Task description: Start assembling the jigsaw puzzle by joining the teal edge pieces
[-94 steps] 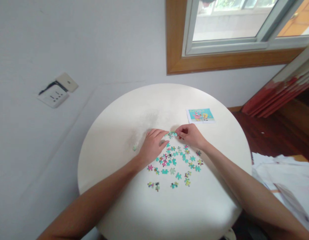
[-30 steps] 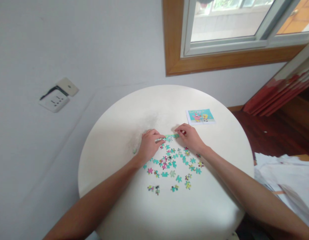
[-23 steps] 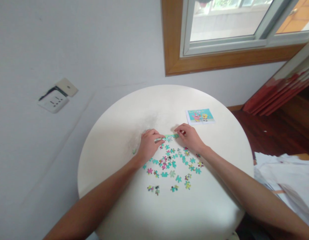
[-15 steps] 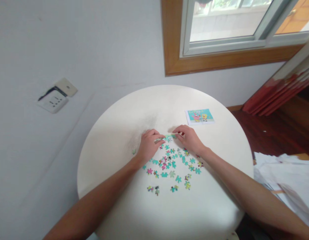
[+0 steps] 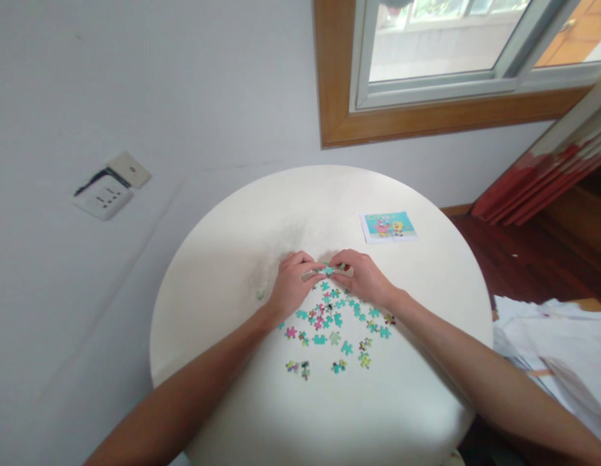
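Note:
My left hand [image 5: 294,279] and my right hand [image 5: 364,277] meet above the far side of the loose pieces. Between their fingertips is a small teal jigsaw puzzle section [image 5: 328,270], partly covered by the fingers. Thumb and fingers of the left hand pinch its left side. The right hand's thumb and index finger close on its right side. Whether the section is lifted off the table I cannot tell. Nearer to me lie several loose jigsaw pieces [image 5: 320,339], teal, pink and yellow. One pale piece [image 5: 260,294] lies apart, left of my left hand.
The round white table [image 5: 223,239] stands against the wall beneath a wood-framed window [image 5: 427,116]. A picture card [image 5: 390,226] with cartoon figures lies beyond my right hand. A wall socket [image 5: 103,195] is at the left; papers [image 5: 557,349] are piled beyond the table's right edge.
My right hand has moved left and slightly nearer to me, so its fingertips now almost touch those of my left hand over the puzzle section. The left hand has shifted slightly right.

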Available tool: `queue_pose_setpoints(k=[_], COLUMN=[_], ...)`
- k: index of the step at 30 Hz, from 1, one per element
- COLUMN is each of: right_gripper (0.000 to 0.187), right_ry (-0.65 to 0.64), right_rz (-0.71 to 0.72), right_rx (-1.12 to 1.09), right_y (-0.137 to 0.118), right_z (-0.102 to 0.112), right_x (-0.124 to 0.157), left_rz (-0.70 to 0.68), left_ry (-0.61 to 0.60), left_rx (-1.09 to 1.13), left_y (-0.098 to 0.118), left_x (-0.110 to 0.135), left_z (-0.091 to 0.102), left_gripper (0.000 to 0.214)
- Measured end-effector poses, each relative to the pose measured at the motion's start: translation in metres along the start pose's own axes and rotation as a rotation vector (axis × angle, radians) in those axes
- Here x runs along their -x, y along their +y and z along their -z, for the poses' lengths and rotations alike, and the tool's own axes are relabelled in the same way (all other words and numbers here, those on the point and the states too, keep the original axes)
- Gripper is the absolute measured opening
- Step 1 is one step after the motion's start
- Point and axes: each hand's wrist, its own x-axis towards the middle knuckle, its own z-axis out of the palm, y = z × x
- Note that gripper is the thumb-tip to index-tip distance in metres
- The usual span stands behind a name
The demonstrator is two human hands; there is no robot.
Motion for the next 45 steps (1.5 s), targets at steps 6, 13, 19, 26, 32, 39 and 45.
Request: queue_pose_setpoints(k=[6,13,19,26,32,39,45], right_gripper=[0.011,0.011,0.009,0.011,0.011,0.011,0.008], right_ry=[0.01,0.023,0.045,0.057,0.026,0.045,0.041], right_rz=[0.006,0.015,0.014,-0.019,-0.009,0.004,0.03], right_rx=[-0.027,-0.025,0.011,0.005,-0.006,-0.024,-0.044], right_y=[-0.002,-0.003,0.0,0.004,-0.004,-0.006,-0.004], right_z=[-0.004,-0.001,0.007,0.012,0.004,0.002,0.002], right_x=[0.002,0.002,0.002,0.002,0.003,0.003,0.003], left_rz=[-0.014,-0.038,-0.056,-0.093,-0.119,-0.179,-0.176], left_ry=[0.009,0.018,-0.006,0.012,0.042,0.057,0.074], left_rx=[0.014,0.029,-0.014,-0.016,0.0,-0.03,-0.019], left_y=[0.002,0.005,-0.001,-0.002,0.003,0.004,0.005], left_x=[0.001,0.001,-0.001,-0.001,0.0,0.0,0.0], left_z=[0.0,0.003,0.001,0.0,0.003,0.004,0.003], left_gripper=[0.013,0.017,0.018,0.014,0.015,0.013,0.007])
